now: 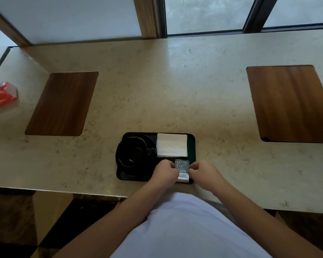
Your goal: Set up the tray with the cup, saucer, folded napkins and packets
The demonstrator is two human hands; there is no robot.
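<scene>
Head view: black tray [191,146] sits on the beige stone counter [157,90], near its front edge, at 6 o'clock of the frame centre. On the tray: black cup [132,149] on a black saucer [123,164] fills the left half, cup handle pointing to 3 o'clock. White folded napkins [172,145] lie flat in the tray's far-right corner, just beside the cup handle. Packets [182,169], grey-white with print, lie at the tray's near-right corner, 6 o'clock of the napkins.

Left hand [165,174] grips the packets' left edge, fingers curled in tight. Right hand [203,174] pinches the right edge, fingers likewise closed. Both hands touch the packets from opposite sides; whether the packets rest on the tray or are slightly lifted, can't tell.

Off-task: wooden placemat [62,104] at 9 o'clock, second placemat [291,103] at 3 o'clock, both well apart from the tray. Red-and-white plastic bag [2,94] at far left edge.
</scene>
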